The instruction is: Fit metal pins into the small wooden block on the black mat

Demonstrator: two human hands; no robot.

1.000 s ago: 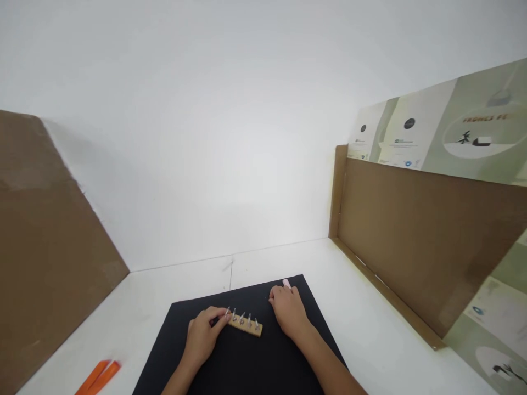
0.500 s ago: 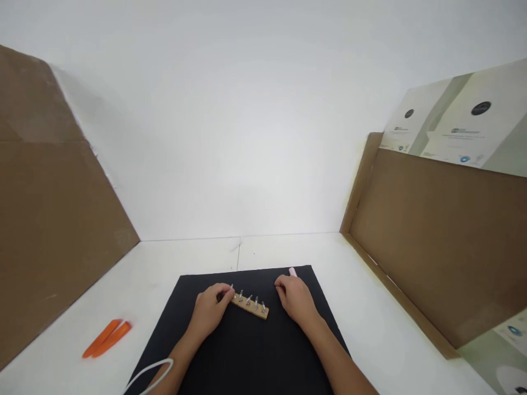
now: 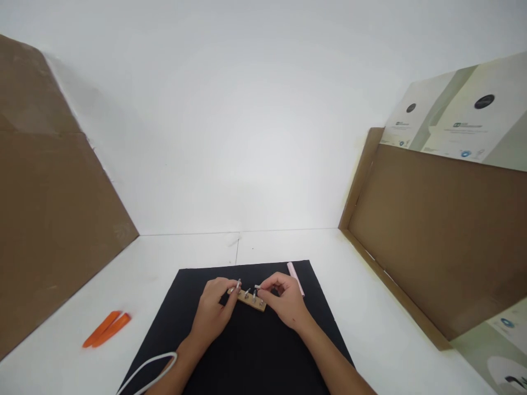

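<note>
A narrow wooden strip (image 3: 258, 304) with several small metallic pegs lies tilted on the black mat (image 3: 247, 345). At its left end my left hand (image 3: 214, 306) pinches one small metallic peg (image 3: 238, 283) between thumb and fingertips. Over the strip's right part, my right hand (image 3: 285, 296) holds a small pale piece (image 3: 257, 287) between thumb and forefinger. Its fingers partly cover the pegs there. A pale pink stick (image 3: 295, 277) lies on the mat just behind and to the right of my right hand.
Two orange pieces (image 3: 106, 329) lie on the white table left of the mat. A white cable (image 3: 154, 359) loops by my left wrist. Brown cardboard panels stand at the left (image 3: 61, 192) and right (image 3: 432, 230), with a white wall (image 3: 247, 120) behind.
My right hand has moved left to the strip and now shows a small pale piece in its fingers. My left hand has shifted slightly right along the strip. More of the pink stick shows.
</note>
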